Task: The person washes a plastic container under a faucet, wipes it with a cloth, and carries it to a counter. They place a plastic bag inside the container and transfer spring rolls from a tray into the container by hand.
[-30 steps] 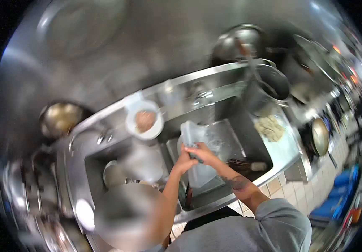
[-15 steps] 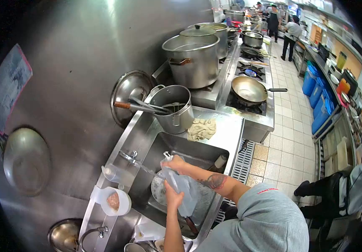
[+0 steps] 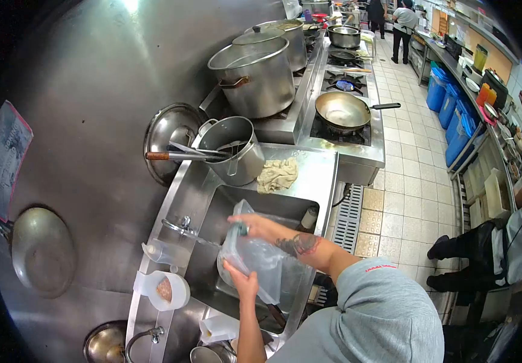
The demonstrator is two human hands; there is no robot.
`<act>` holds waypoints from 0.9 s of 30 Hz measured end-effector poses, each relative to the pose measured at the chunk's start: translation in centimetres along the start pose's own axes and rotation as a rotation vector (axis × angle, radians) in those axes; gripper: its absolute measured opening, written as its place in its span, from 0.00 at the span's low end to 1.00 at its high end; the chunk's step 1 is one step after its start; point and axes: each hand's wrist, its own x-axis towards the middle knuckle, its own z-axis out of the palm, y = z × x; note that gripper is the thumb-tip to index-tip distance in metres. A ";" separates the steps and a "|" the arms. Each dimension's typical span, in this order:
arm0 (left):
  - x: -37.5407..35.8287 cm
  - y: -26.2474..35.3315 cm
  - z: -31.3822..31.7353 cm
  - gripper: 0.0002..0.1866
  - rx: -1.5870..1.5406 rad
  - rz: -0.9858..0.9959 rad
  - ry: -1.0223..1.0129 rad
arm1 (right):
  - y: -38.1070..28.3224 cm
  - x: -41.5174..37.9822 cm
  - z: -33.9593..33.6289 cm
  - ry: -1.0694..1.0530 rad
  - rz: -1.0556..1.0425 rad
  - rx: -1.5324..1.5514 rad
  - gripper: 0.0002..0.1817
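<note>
Over a steel sink (image 3: 209, 212) I hold a clear plastic container (image 3: 255, 261), tilted on its side. My left hand (image 3: 241, 280) grips its lower edge. At the container's upper rim, my right hand (image 3: 250, 225) has its fingers curled over the edge, with something small and green under them. A tap (image 3: 179, 228) sticks out from the sink's left wall, just left of the container. The sink bottom is mostly hidden behind the container.
A pot with utensils (image 3: 234, 148) and a crumpled cloth (image 3: 277, 174) sit beyond the sink. Big stockpots (image 3: 255, 72) and a wok (image 3: 341, 111) stand on the stove behind. A white soap dish (image 3: 164, 290) rests on the sink's left ledge. A person (image 3: 491, 242) crouches at right; others stand far back.
My view has swung from looking down into the sink to looking along the kitchen. The container has turned from upright to tilted, with my left hand now under it.
</note>
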 end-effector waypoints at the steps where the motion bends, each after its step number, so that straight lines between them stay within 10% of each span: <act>1: -1.1 0.4 -0.1 0.47 0.067 0.014 0.002 | -0.8 2.4 -2.4 -0.077 -0.086 0.078 0.12; 13: -0.7 0.9 -0.9 0.42 0.122 0.062 -0.014 | 3.0 -6.9 4.4 -0.142 0.209 -0.160 0.16; 20: -5.9 1.1 -1.1 0.42 0.101 0.033 -0.097 | -5.8 3.7 -2.7 -0.168 0.027 -0.101 0.05; 23: -6.1 -0.6 -1.1 0.47 0.011 -0.212 -0.087 | -4.8 0.2 1.7 0.281 -0.188 -0.267 0.11; 27: -5.4 0.2 -2.4 0.53 -0.164 0.027 -0.168 | -0.8 -1.0 2.8 0.393 -0.460 -0.717 0.21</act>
